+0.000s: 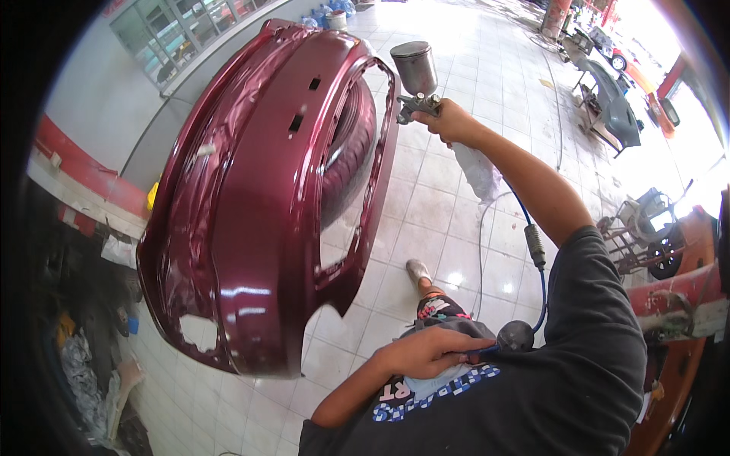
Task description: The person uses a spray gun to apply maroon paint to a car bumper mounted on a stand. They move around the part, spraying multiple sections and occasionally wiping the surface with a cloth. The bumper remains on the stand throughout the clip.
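Note:
My right hand (454,123) is wrapped round the grip of a spray gun (417,106), held out past the near edge of a car bumper cover. A metal paint cup (415,67) sits upright on the gun. The glossy dark-red bumper cover (258,228) stands to the left, with a large grille opening facing me. Below my right hand, whitish wrapping (477,173) hangs around the hose. My left hand (426,352) is held against my shirt front, its fingers closed on the blue air hose (544,304), which loops up to the gun.
A ribbed inline fitting (535,245) sits on the hose. Windows (171,34) and blue containers (323,17) line the far left. Another bumper (612,106) rests on a stand at right, near orange car parts (696,251). White tiles (426,213) cover the floor. Clutter (84,372) fills the lower left.

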The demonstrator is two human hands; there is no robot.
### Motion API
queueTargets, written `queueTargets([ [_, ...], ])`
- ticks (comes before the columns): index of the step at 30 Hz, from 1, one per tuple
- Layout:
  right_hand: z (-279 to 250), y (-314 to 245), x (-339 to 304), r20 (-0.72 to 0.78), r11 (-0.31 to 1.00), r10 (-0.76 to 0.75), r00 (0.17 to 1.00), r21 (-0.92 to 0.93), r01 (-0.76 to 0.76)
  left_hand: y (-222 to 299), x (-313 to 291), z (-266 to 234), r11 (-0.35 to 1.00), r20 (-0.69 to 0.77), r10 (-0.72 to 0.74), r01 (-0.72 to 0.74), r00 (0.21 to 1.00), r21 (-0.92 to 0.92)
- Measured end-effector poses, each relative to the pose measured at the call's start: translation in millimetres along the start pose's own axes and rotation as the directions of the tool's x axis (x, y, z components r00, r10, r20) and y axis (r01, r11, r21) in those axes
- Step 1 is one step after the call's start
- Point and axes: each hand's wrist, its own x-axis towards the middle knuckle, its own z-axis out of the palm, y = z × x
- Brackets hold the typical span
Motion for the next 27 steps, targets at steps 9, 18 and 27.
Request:
queueTargets([
  [9, -69, 41, 243, -0.107, 1.0, -0.009, 0.994, -0.021, 0.007, -12, 109, -139, 0.997, -0.215, -0.023, 0.006, 0.976, -0.079],
  [18, -49, 104, 360, -0.473, 0.946, -0.212, 0.855, 0.12, 0.301, -20, 152, -201, 0.991, -0.308, -0.091, 0.056, 0.947, -0.119],
  [27, -30, 60, 216, -0.02, 0.838, -0.048, 0.999, 0.543, 0.051, -22, 154, -181, 0.999, -0.177, -0.039, 0.035, 0.983, -0.023],
])
